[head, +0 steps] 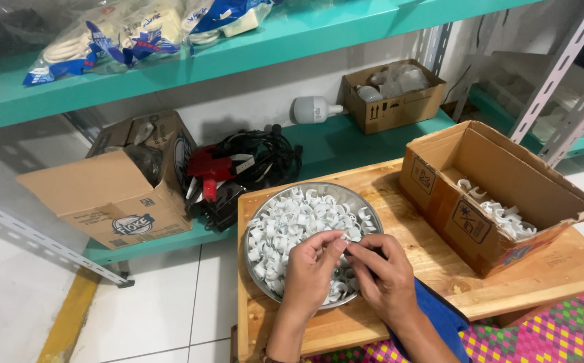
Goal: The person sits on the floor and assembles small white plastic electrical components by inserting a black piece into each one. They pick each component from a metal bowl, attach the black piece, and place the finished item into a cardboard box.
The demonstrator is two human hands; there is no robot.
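Observation:
A round metal bowl (335, 195) full of small white plastic clips (292, 222) sits on a low wooden board (413, 252). Both hands hover over the near side of the bowl. My left hand (310, 272) and my right hand (384, 272) meet fingertip to fingertip, pinching one white clip (342, 239) between them. An open cardboard box (493, 188) at the right of the board holds several more white clips (507, 218) on its bottom.
A teal lower shelf (345, 138) carries a cardboard box (120, 185), a tangle of black cables with red parts (238, 168), a white bulb (313, 107) and a small box (394, 94). Bagged goods (124, 33) lie on the upper shelf. White floor tiles at left, a patterned mat (561, 333) at right.

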